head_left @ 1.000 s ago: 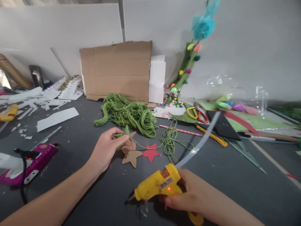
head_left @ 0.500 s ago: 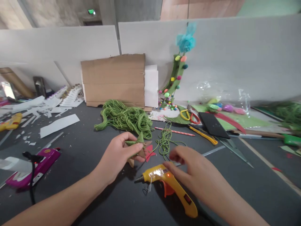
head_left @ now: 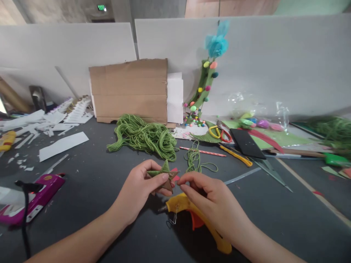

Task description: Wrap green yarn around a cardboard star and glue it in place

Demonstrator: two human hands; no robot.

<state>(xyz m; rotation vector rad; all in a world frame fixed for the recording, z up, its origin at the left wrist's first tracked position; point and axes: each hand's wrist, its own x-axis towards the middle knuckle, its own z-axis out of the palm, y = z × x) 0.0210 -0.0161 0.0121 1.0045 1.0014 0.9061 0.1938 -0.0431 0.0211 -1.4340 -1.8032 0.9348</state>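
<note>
My left hand (head_left: 142, 186) grips a small cardboard star (head_left: 166, 171), its upper points wrapped in green yarn. Thumb and fingers of my right hand (head_left: 211, 197) are pinched together just right of the star, seemingly on the green yarn; the strand is too thin to see clearly there. A small loose tangle of green yarn (head_left: 193, 159) lies behind that hand. Below it rests a yellow glue gun (head_left: 179, 202) on a wire stand, nozzle to the left, its body partly hidden by the right hand. A red piece (head_left: 174, 175) shows behind the star.
Behind the hands lies a big green yarn bundle (head_left: 144, 137) before a cardboard sheet (head_left: 128, 89). Scissors (head_left: 226, 136), a striped pencil (head_left: 204, 151), a yellow cutter (head_left: 236, 155) and a black phone-like slab (head_left: 246, 143) lie to the right. A magenta device (head_left: 41, 197) with a cable sits left.
My right hand has moved left from above the glue gun to the star and closed its fingers into a pinch. My left hand keeps the star, tilted slightly differently. The view has shifted a little.
</note>
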